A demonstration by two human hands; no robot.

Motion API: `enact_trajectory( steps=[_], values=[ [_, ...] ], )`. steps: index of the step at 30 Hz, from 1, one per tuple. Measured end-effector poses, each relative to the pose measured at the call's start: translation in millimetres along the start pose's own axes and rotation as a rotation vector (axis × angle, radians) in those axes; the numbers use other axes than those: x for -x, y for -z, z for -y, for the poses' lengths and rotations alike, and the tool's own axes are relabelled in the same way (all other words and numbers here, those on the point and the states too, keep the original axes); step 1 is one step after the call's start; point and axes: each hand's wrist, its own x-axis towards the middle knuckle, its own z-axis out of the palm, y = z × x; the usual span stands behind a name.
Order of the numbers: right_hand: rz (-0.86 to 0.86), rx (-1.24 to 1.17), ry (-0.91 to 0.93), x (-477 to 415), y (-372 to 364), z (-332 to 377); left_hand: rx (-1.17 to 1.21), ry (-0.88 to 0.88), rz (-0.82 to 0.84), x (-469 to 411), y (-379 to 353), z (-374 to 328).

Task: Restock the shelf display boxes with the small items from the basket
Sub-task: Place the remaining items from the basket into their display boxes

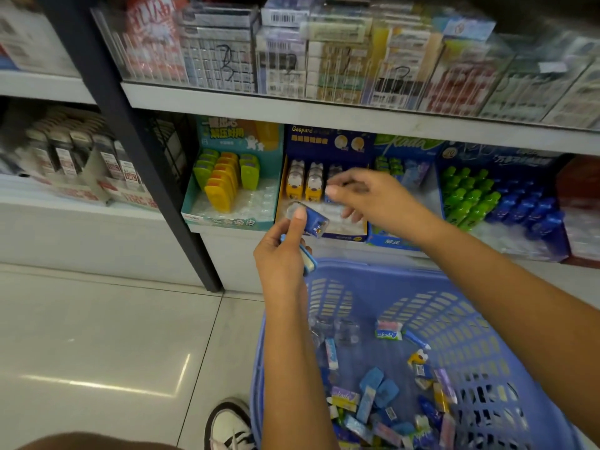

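Risk: basket [480, 323], lower right of frame, sitting below both hands; dropped piece falling back into loose stock or onto floor [113, 336]. Gaspard box [328, 142], centre frame, showing free slots; hasty placing leaving piece tilted or in wrong slot. Left hand [282, 258] carrying two pieces at once, slip probable. Right hand [370, 196] hovering over box, blurred; grasp not determinable. Left thumb pinching blue item [313, 222], item protruding up-right past fingertips, just before box front. Second piece [308, 259] sitting tucked in palm.
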Motion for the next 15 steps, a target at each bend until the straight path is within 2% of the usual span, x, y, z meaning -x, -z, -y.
enact_trajectory(
  steps=[3, 7, 11, 13, 15],
  values=[
    [0.136, 0.008, 0.011, 20, 0, 6, -0.042, -0.033, 0.066, 4, -2, -5],
    [0.104, 0.094, 0.103, 28, 2, 12, -0.203, -0.153, 0.13, 7, -4, -6],
    [0.13, 0.324, 0.188, 28, 4, 17, -0.397, -0.288, 0.238, 6, -4, -10],
    [0.119, 0.278, 0.218, 24, 6, 14, -0.39, -0.283, 0.207, 6, -4, -10],
    [0.013, 0.254, 0.193, 13, 11, 6, -0.338, -0.23, 0.134, 5, -6, -6]
  ],
)
